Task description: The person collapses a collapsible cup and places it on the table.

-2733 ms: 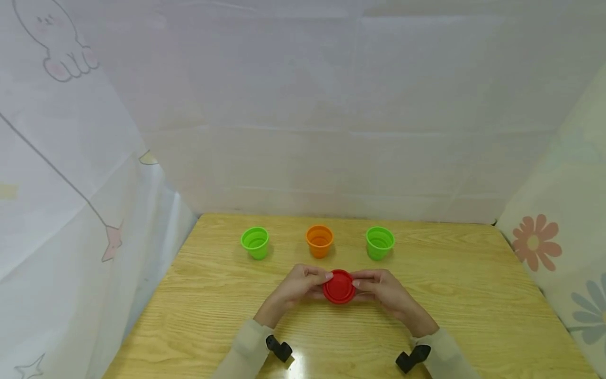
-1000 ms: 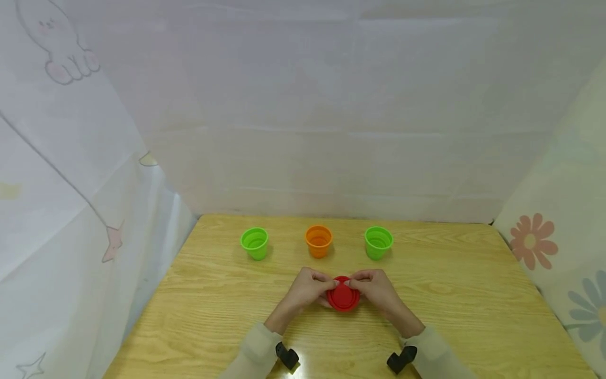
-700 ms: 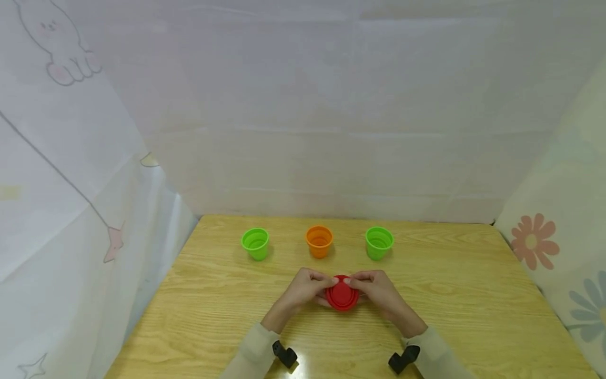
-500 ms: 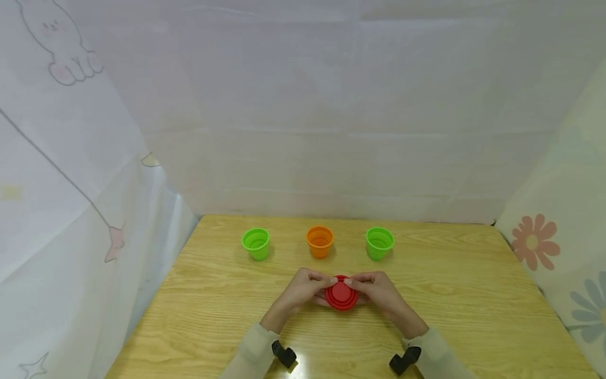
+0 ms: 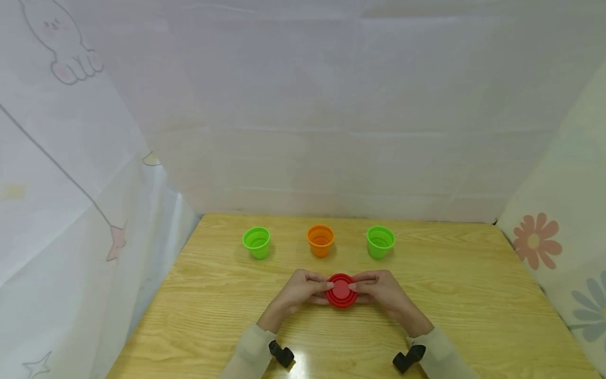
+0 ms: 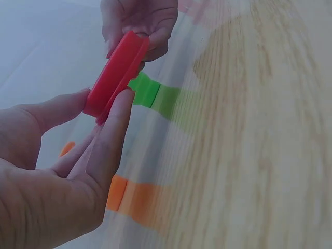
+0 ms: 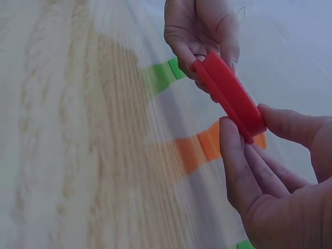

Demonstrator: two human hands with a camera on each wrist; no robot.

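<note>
A red collapsible cup (image 5: pixel 341 291), folded into a flat ringed disc, is held between both hands in the head view. My left hand (image 5: pixel 295 291) pinches its left edge, thumb on the face and fingers behind. On the opposite edge, my right hand (image 5: pixel 385 295) grips it the same way. Seen edge-on in the left wrist view, the folded cup (image 6: pixel 115 78) is a thick tilted disc with a protruding rim. The right wrist view also shows the disc (image 7: pixel 233 98) tilted and raised above the table, with both hands' fingertips at its edges.
Beyond the hands, a row of expanded cups stands upright on the wooden table (image 5: pixel 189 295): a green cup (image 5: pixel 257 243) at left, an orange cup (image 5: pixel 320 241) in the middle, another green cup (image 5: pixel 381 242) at right. Pale printed cloth (image 5: pixel 303 131) hangs behind and at both sides.
The thumbs first came together on the disc's upper face, then spread apart to its left and right edges. Hands and cup have shifted slightly away from the body in the last half second.
</note>
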